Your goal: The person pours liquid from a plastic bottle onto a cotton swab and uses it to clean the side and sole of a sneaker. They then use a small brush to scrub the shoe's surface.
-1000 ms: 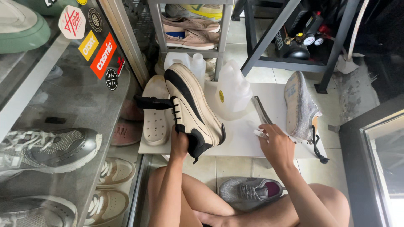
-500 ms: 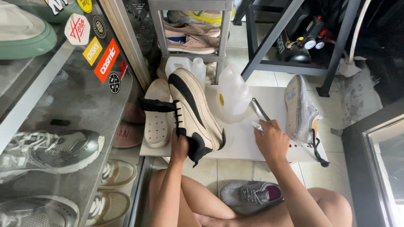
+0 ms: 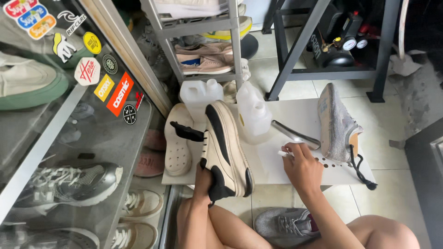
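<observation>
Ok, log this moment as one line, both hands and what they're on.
left hand: grips heel of cream-and-black sneaker | right hand: holds small white stick over white board | grey knit sneaker: beside, untouched

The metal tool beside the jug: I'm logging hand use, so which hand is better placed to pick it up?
Probably the right hand: it rests on the white board just below the metal tool, pinching something small and white. The left hand grips the cream shoe by its heel.
</observation>
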